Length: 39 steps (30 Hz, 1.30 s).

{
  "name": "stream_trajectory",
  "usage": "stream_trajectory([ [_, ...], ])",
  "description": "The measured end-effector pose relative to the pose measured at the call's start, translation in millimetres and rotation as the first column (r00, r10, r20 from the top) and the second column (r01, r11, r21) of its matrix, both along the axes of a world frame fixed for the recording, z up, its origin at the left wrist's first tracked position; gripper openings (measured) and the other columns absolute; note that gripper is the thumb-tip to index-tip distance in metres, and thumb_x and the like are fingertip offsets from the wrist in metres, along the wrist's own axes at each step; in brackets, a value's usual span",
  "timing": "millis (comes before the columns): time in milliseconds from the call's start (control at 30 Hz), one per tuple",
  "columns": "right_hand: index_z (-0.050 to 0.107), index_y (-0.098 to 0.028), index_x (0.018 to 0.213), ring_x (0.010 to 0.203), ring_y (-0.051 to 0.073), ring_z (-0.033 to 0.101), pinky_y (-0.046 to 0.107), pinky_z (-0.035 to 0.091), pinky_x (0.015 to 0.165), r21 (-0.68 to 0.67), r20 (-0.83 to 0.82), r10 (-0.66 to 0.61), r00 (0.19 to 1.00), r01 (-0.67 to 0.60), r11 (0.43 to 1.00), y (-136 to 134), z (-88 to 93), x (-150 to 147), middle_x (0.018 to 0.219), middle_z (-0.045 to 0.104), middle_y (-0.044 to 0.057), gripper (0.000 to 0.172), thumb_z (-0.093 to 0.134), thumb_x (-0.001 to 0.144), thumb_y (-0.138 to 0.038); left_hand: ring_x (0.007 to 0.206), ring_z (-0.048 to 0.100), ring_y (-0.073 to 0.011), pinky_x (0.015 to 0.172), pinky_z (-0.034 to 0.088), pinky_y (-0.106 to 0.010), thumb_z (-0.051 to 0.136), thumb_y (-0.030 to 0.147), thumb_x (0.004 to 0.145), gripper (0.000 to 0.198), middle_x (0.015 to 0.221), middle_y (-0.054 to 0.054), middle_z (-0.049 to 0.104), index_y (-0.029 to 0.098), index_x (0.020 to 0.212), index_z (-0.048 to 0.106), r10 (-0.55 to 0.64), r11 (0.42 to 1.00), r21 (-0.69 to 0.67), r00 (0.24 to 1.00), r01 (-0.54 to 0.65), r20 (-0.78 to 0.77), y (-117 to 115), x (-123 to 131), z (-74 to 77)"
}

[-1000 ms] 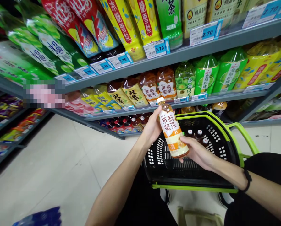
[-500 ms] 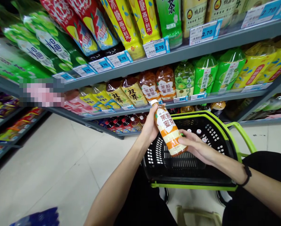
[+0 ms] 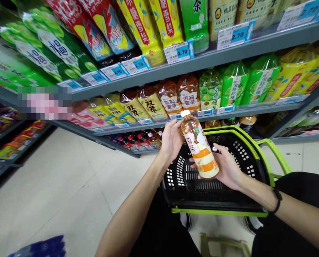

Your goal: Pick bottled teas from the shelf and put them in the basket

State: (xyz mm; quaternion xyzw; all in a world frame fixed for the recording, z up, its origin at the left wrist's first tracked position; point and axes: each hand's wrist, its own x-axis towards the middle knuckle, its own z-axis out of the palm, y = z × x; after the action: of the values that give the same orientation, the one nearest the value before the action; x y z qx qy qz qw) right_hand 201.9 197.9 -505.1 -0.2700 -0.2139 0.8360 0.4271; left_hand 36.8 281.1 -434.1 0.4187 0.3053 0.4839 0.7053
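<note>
I hold a bottle of amber tea (image 3: 199, 146) with a white cap and an orange-and-white label, tilted over a shopping basket. My left hand (image 3: 172, 140) grips its upper part near the neck. My right hand (image 3: 227, 167) cups its lower end from below, fingers curled round it. The basket (image 3: 258, 167) is black with a lime-green rim and handle, and a few bottle caps show inside it behind the bottle.
Grey shelves (image 3: 229, 53) run across the top, packed with drink bottles and blue price tags. More of the same tea bottles (image 3: 188, 93) stand on the middle shelf. Pale floor tiles (image 3: 68, 200) spread left. A blue item (image 3: 41, 248) lies at the bottom left.
The bottle has turned in my hands, so its label now faces partly away. My right hand has slid further under its base.
</note>
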Motion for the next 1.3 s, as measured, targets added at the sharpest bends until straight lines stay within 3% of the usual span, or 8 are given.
stream_trajectory([
  [200,0.063,-0.012,0.133,0.099,0.032,0.073,0.047,0.06,0.083,-0.012,-0.083,0.052,0.995,-0.053,0.999,-0.7,-1.7,2.2,0.117,0.075,0.02,0.073,0.039,0.097,-0.07,0.131,0.061,-0.0381,0.106,0.05,-0.05,0.069,0.052,0.083,0.042,0.123,-0.012,0.075,0.019,0.107,0.076,0.003,0.998,0.061,1.0,-0.002,-0.012,1.3,-1.6,-2.1],
  [433,0.066,-0.01,0.128,0.081,0.03,0.075,0.041,0.059,0.066,-0.001,-0.047,0.076,0.996,-0.077,0.997,-0.4,-1.1,2.9,0.117,0.076,0.023,0.077,0.036,0.096,-0.073,0.131,0.06,-0.0354,0.108,0.047,-0.047,0.072,0.051,0.081,0.037,0.125,-0.012,0.074,0.019,0.1,0.076,0.026,0.999,0.024,0.999,-0.025,-0.019,3.4,-4.4,-6.6],
  [633,0.072,-0.01,0.115,0.059,0.025,0.07,0.036,0.055,0.057,0.046,-0.067,0.117,0.991,-0.114,0.992,-2.7,2.0,4.9,0.091,0.078,0.018,0.08,0.033,0.094,-0.077,0.13,0.059,-0.0329,0.109,0.047,-0.045,0.073,0.05,0.08,0.036,0.124,-0.011,0.074,0.019,0.097,0.076,0.046,0.998,0.042,0.999,-0.045,-0.024,4.2,-1.8,-12.2],
  [767,0.072,-0.01,0.11,0.081,0.03,0.075,0.045,0.059,0.083,0.047,-0.039,0.048,0.998,-0.046,0.998,-3.5,3.2,5.0,0.093,0.078,0.017,0.067,0.04,0.093,-0.067,0.128,0.062,-0.0353,0.106,0.05,-0.047,0.07,0.055,0.081,0.042,0.121,-0.014,0.075,0.017,0.101,0.076,0.018,1.0,0.025,1.0,-0.017,-0.016,5.0,-1.7,-10.7],
  [867,0.071,-0.013,0.115,0.105,0.032,0.072,0.05,0.051,0.104,0.092,0.006,-0.008,1.0,0.007,0.996,-3.5,1.3,4.1,0.108,0.077,0.015,0.051,0.048,0.091,-0.052,0.126,0.064,-0.0369,0.104,0.053,-0.048,0.067,0.06,0.083,0.051,0.117,-0.015,0.076,0.016,0.107,0.076,0.02,1.0,0.021,1.0,-0.02,-0.016,7.5,-4.5,-9.0],
  [967,0.071,-0.019,0.117,0.116,0.029,0.067,0.045,0.05,0.105,0.153,0.033,-0.022,0.999,0.017,0.988,-3.7,-2.3,1.9,0.123,0.074,0.009,0.04,0.059,0.086,-0.043,0.126,0.065,-0.0357,0.103,0.055,-0.046,0.065,0.061,0.084,0.053,0.117,-0.015,0.077,0.015,0.107,0.077,0.068,0.997,0.023,0.998,-0.068,0.004,10.6,-7.8,-9.1],
  [1100,0.073,-0.022,0.116,0.112,0.023,0.069,0.036,0.053,0.1,0.182,0.111,-0.041,0.993,0.021,0.983,-3.7,-8.1,-3.0,0.126,0.074,0.006,0.036,0.075,0.083,-0.035,0.116,0.07,-0.0307,0.099,0.057,-0.042,0.075,0.05,0.082,0.04,0.116,-0.012,0.076,0.015,0.1,0.077,0.117,0.993,0.002,0.993,-0.117,-0.033,14.3,-10.4,-13.9],
  [1300,0.065,-0.023,0.131,0.122,0.026,0.066,0.044,0.051,0.11,0.424,0.33,-0.217,0.919,0.061,0.904,-2.5,-19.0,-9.7,0.136,0.069,0.009,0.059,0.088,0.078,-0.039,0.097,0.073,-0.0251,0.085,0.06,-0.037,0.086,0.034,0.076,0.028,0.107,-0.009,0.076,0.016,0.096,0.077,0.149,0.985,-0.062,0.98,-0.158,-0.135,20.6,-14.5,-23.7],
])
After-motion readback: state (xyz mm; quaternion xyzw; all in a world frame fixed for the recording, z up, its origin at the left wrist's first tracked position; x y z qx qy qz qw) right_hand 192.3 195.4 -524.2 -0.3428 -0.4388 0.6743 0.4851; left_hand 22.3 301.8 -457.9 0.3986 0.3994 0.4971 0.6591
